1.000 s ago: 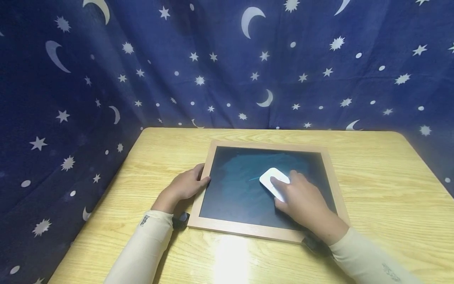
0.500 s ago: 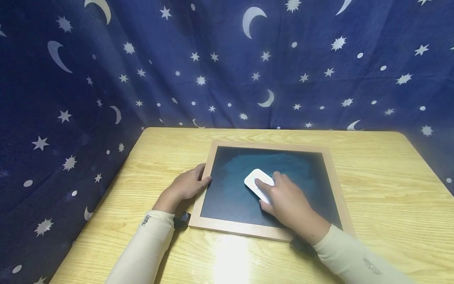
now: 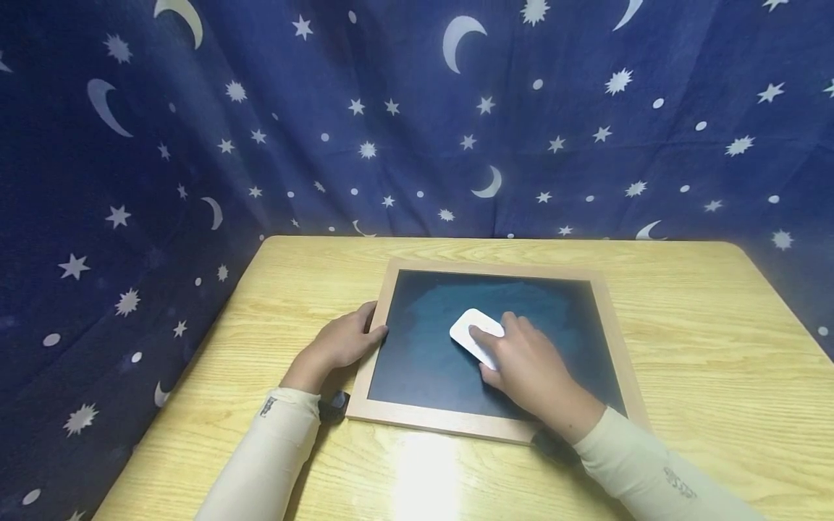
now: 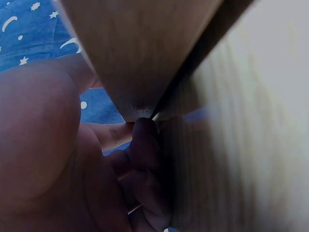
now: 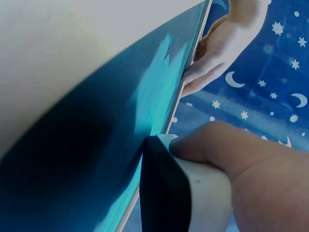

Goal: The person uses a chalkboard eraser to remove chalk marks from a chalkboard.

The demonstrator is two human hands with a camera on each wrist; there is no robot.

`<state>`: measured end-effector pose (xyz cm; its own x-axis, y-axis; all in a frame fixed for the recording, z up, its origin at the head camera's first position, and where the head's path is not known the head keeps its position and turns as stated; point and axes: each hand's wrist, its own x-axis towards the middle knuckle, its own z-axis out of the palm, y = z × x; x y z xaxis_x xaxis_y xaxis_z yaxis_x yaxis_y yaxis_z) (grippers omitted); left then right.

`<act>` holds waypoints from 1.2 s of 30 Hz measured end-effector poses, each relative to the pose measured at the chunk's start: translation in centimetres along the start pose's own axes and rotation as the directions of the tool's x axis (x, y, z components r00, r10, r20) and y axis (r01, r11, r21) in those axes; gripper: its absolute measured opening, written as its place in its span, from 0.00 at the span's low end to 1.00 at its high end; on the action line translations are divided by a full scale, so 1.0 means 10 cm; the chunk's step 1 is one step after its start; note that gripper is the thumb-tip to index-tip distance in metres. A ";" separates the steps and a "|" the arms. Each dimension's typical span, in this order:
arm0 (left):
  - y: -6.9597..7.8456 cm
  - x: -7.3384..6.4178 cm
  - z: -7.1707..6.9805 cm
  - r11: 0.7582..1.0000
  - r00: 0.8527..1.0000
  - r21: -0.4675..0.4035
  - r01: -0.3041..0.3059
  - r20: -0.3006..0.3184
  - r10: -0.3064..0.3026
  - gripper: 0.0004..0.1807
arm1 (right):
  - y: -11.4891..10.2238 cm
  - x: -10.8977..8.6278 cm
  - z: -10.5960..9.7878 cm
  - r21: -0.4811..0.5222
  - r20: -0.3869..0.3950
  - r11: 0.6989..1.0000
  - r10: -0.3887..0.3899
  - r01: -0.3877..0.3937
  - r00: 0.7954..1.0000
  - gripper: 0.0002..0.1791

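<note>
A chalkboard [image 3: 417, 373] in a pale wooden frame lies on the table, with a blue-green chalk smear over its upper part. My right hand [image 3: 531, 369] grips a white-backed eraser [image 3: 470, 331] near the middle of the board. From the right wrist view, the eraser's dark felt [image 5: 164, 193] faces the board, and the thumb presses along its white back. My left hand [image 3: 342, 340] holds the frame's left side, thumb over the top. Its other fingers curl at the frame's lower edge in the left wrist view, where the wooden frame [image 4: 140, 53] fills the upper middle.
The wood-grain table [image 3: 704, 347] extends around the board on all sides. A dark blue curtain [image 3: 417, 108] with moons and stars hangs behind the table and along its left side. Dark wrist cameras sit under both cuffs, the left camera [image 3: 334, 407] close to the frame's corner.
My right hand has slid the eraser left across the board, then stayed nearly still. A thin blue chalk line beside the eraser no longer shows. The left hand and board have kept their place.
</note>
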<state>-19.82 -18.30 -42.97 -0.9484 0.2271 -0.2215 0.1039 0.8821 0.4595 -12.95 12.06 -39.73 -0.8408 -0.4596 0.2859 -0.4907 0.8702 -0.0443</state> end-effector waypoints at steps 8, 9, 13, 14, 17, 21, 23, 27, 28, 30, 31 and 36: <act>0.00 0.00 0.00 1.000 1.000 0.007 -0.011 -0.002 0.011 0.35 | 0.16 -0.04 -0.03 0.009 0.021 0.998 0.064 -0.065 0.998 0.28; 0.00 0.00 0.00 1.000 1.000 0.008 -0.012 -0.002 0.012 0.35 | 0.19 -0.05 -0.04 0.012 0.027 0.997 0.076 -0.076 0.997 0.28; 0.00 0.00 0.00 1.000 1.000 0.010 -0.011 -0.001 0.011 0.35 | 0.31 -0.10 -0.06 0.026 0.047 0.993 0.118 -0.119 0.992 0.28; 0.00 0.00 0.00 1.000 1.000 0.011 -0.011 -0.001 0.011 0.35 | 0.34 -0.12 -0.06 0.026 0.045 0.992 0.121 -0.123 0.992 0.28; 0.00 0.00 0.00 1.000 1.000 0.012 -0.007 0.001 0.007 0.36 | 0.44 -0.16 -0.08 0.033 0.038 0.991 0.127 -0.129 0.991 0.28; 0.01 -0.01 0.00 1.000 1.000 0.010 0.001 0.004 -0.001 0.36 | 0.56 -0.20 -0.12 0.045 0.051 0.989 0.139 -0.141 0.989 0.28; 0.01 -0.01 0.00 1.000 1.000 0.007 0.001 0.004 -0.001 0.36 | 0.61 -0.22 -0.14 0.050 0.062 0.987 0.147 -0.150 0.987 0.28; 0.01 -0.01 0.00 1.000 1.000 0.003 -0.001 0.003 0.001 0.36 | 0.71 -0.28 -0.16 0.055 0.062 0.987 0.149 -0.152 0.987 0.29; 0.01 -0.01 0.01 1.000 1.000 0.003 -0.001 0.002 0.001 0.36 | 0.73 -0.30 -0.17 0.058 0.058 0.987 0.149 -0.153 0.987 0.29; 0.01 0.00 0.01 1.000 1.000 0.004 -0.001 0.001 0.001 0.36 | 0.78 -0.33 -0.17 0.065 0.048 0.986 0.151 -0.154 0.987 0.29; 0.01 0.00 0.01 1.000 1.000 0.005 0.000 0.001 0.000 0.36 | 0.80 -0.35 -0.18 0.066 0.045 0.985 0.154 -0.156 0.987 0.29; 0.01 0.00 0.00 1.000 1.000 0.006 0.001 0.002 -0.001 0.36 | 0.86 -0.42 -0.21 0.075 0.055 0.980 0.182 -0.185 0.982 0.30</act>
<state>-19.80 -18.21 -42.97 -0.9478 0.2269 -0.2241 0.1046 0.8850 0.4537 -13.20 21.86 -39.33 -0.9272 -0.3030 0.2203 -0.3421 0.9245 -0.1681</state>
